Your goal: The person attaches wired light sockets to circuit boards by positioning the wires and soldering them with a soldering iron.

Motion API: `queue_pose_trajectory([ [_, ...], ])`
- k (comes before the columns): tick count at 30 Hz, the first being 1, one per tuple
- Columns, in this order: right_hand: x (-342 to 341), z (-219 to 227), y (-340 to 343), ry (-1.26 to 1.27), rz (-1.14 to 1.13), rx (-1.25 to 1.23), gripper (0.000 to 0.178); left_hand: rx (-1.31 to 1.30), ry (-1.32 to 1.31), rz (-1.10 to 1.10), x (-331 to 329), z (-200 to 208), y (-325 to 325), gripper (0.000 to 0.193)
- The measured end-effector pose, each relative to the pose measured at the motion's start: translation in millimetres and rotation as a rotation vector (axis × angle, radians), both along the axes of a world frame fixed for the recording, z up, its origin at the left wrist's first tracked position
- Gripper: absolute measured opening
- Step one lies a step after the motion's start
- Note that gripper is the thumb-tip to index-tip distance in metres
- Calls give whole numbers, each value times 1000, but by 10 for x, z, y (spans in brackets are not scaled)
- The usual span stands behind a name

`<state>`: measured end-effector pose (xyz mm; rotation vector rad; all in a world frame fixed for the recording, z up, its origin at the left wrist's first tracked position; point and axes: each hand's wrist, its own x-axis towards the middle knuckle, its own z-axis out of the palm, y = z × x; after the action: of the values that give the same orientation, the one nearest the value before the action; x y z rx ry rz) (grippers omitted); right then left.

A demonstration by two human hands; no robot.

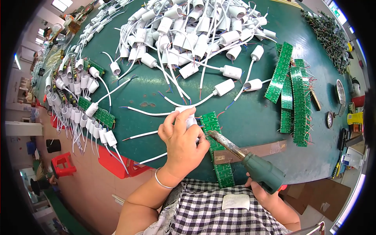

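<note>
My left hand [181, 137] is closed around a white lamp socket [191, 121] above the left side of a narrow green circuit board strip [224, 175]. White cables run out to the left from under this hand. In my right hand [263, 195] is a soldering iron [264, 172] with a thick green handle. Its metal tip points up and left, close to the board's edge beside my left fingers; whether it touches is too small to tell. Across the board strip lies a brown bar [254, 150]. Thin red and blue wires show at the strip's edges.
A big heap of white corded sockets [203, 35] covers the far table. Sockets joined to boards [98, 111] hang at the left edge. Stacked green board strips [299, 105] lie right, near a round metal dish [340, 92]. A red stool [63, 164] stands on the floor.
</note>
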<state>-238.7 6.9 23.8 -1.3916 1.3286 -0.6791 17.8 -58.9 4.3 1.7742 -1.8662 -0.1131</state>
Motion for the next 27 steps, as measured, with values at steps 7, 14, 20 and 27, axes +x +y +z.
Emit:
queue_pose_trajectory([
  [7, -42, -15, 13, 33, 38, 63, 27, 6, -1, -3, 5, 2, 0, 12],
  [14, -139, -37, 31, 33, 90, 78, 27, 0, -6, 4, 8, 0, -1, 12],
  [20, -93, 1, -17, -293, -38, -109, 47, -5, -9, 1, -16, 2, -2, 11],
  [27, -93, -30, -51, -446, -303, -143, 48, 6, -56, 11, -25, 13, -1, 11],
])
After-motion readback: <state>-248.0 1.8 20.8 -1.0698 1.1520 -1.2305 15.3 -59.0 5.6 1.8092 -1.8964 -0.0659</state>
